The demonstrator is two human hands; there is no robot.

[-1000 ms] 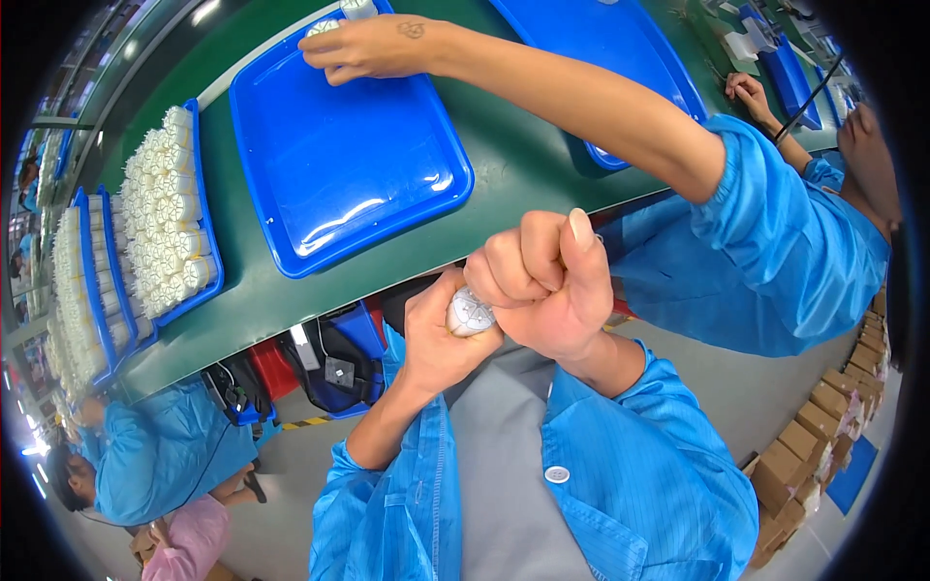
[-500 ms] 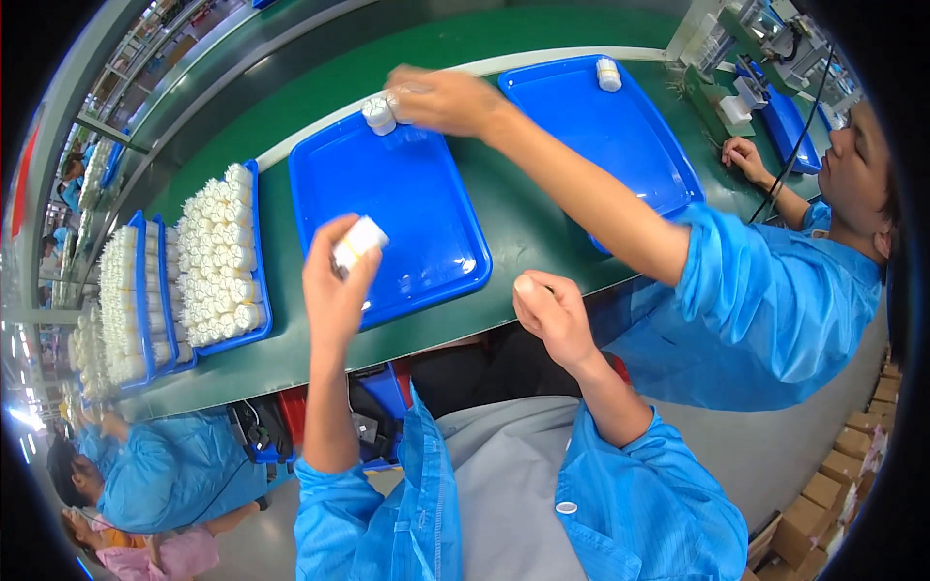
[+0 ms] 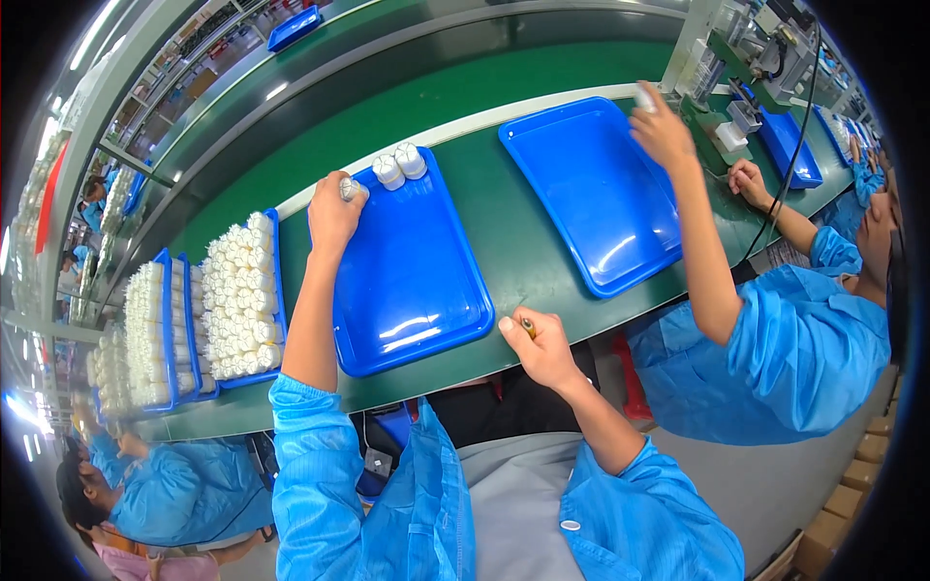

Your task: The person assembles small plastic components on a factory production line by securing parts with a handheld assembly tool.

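My left hand [image 3: 334, 215] reaches to the far left corner of the nearer blue tray [image 3: 412, 281]. Its fingers are closed on a short white cylinder [image 3: 356, 190], partly covered by them. Beside it, along the tray's far edge, stand two more white cylinders [image 3: 388, 172]. My right hand [image 3: 545, 351] hovers by the tray's near right corner, wrapped round a slim tool with a brass-coloured end [image 3: 528, 328]; the rest of the tool is hidden in the fist.
A second blue tray [image 3: 591, 184] lies to the right. There a co-worker's hand [image 3: 664, 134] lifts a white cylinder [image 3: 644, 97]. At left, blue trays hold packed rows of white cylinders [image 3: 237, 300]. A bench machine [image 3: 731, 116] stands at the far right.
My left hand has carried its cylinder from above the tray to the far left corner. The co-worker's hand has left my tray and taken the cylinder from the right tray. The view has shifted.
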